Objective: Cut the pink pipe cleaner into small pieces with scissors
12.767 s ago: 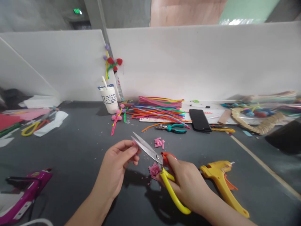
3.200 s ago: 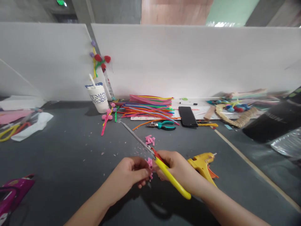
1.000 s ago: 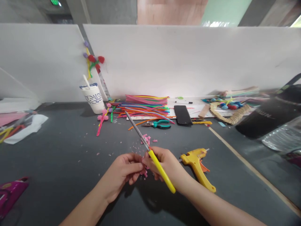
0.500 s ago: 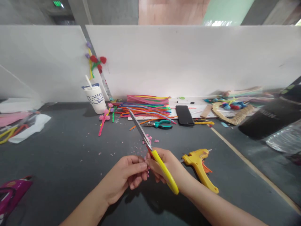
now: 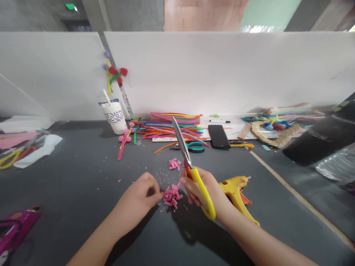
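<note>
Scissors (image 5: 201, 188) with yellow and red handles rest in my right hand (image 5: 203, 186), their closed blades pointing up and away. A short pink strip (image 5: 179, 184) shows at the tips of its thumb and forefinger. My left hand (image 5: 141, 199) is low over the table, fingers pinched together at the left edge of a pile of cut pink pieces (image 5: 172, 195). Whatever is between those fingertips is hidden. A smaller pink heap (image 5: 174, 164) lies just beyond the pile, with tiny scraps scattered around.
Right of my right hand lies a yellow glue gun (image 5: 235, 190). Farther back are pliers (image 5: 195, 147), coloured pipe cleaners (image 5: 172, 127), a phone (image 5: 218, 136) and a pink pipe-cleaner flower (image 5: 124, 140). A white cup (image 5: 113, 116) stands left, a black bottle (image 5: 313, 136) right.
My hands have come apart, the left moving left and the right moving right with the scissors. The pink pile between them is now uncovered.
</note>
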`<state>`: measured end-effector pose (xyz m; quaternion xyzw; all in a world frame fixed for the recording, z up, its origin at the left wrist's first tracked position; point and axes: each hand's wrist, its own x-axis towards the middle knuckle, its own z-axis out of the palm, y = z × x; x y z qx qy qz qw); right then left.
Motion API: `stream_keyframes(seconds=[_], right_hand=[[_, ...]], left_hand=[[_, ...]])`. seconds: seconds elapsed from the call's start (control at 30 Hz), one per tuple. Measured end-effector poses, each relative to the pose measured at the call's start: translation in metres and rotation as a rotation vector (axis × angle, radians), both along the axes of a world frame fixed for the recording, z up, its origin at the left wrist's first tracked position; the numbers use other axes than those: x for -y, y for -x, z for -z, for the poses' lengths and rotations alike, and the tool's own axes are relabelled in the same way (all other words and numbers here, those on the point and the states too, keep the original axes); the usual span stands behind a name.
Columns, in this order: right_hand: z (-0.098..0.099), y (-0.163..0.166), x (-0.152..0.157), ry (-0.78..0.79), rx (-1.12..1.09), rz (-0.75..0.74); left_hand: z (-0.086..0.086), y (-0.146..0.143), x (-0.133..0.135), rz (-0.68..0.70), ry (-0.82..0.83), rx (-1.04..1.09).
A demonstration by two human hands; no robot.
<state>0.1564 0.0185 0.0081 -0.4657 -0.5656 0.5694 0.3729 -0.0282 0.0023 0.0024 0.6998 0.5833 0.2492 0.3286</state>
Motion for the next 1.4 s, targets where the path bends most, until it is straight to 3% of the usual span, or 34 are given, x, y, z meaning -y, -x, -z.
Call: stream_keyframes(seconds=[0.17,0.27,0.33,0.43,0.73,0.87,1.03,1.23,1.4], right_hand=[[-0.001,0.002,-0.001,0.023,0.024,-0.035],[-0.001,0.003,0.000,0.036,0.047,-0.052],[0.000,0.005,0.001,0.046,0.065,-0.064],[0.002,0.009,0.004,0.051,0.099,-0.072],[-0.001,0.013,0.008,0.014,0.162,-0.069],[-0.002,0.004,0.006,-0.150,0.263,-0.055],[-0.003,-0.001,0.009,-0.297,0.550,-0.113],[0.000,0.006,0.016,-0.424,0.816,-0.147],[0.009,0.002,0.013,-0.690,1.070,-0.136]], left_hand=[[-0.002,0.007,-0.003,-0.033,0.037,0.000],[-0.006,0.003,-0.002,-0.085,0.008,0.106],[-0.008,-0.004,0.000,-0.010,0.023,0.195],[-0.009,-0.013,0.004,0.082,0.229,0.379],[-0.002,-0.023,0.009,0.034,0.267,0.505],[-0.008,-0.018,0.006,-0.090,0.248,0.613],[-0.012,-0.005,-0.001,-0.289,0.117,0.825],[-0.014,0.008,-0.002,-0.400,0.027,0.993],[-0.018,0.009,0.000,-0.422,-0.007,1.058]])
